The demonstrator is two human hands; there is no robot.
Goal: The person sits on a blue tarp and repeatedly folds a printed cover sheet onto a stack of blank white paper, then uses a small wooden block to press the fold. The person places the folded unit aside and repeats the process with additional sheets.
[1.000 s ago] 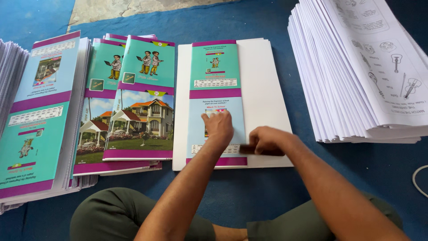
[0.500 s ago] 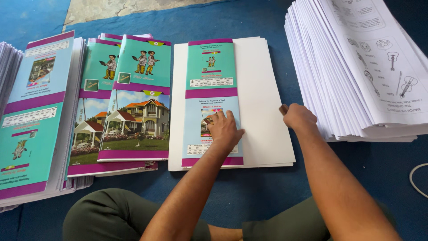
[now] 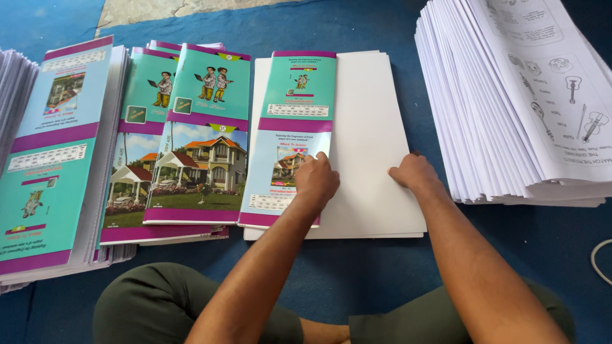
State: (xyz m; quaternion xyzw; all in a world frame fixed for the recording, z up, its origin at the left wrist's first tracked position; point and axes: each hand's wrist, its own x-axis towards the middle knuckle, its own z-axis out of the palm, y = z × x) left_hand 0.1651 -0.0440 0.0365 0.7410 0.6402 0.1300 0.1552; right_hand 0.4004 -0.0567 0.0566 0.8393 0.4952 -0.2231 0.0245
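My left hand (image 3: 315, 181) presses down on the lower part of a teal and purple booklet cover (image 3: 298, 95), which lies folded over the left half of a stack of white sheets (image 3: 373, 114). My right hand (image 3: 414, 172) rests on the bare white paper to the right of the cover. Its fingers are bent down onto the sheet, and I cannot tell whether they pinch it. Both forearms reach in from the bottom of the view, above my crossed legs in green trousers.
Overlapping piles of finished colourful booklets (image 3: 204, 134) lie to the left, with a taller pile (image 3: 51, 153) at the far left. A thick fanned stack of printed white pages (image 3: 510, 114) sits at the right. Everything rests on a blue floor mat (image 3: 357, 274). A white cable (image 3: 599, 255) shows at the right edge.
My right hand has moved from beside the left hand, near the cover's lower edge, up and to the right onto the bare white paper. My left hand stays on the cover.
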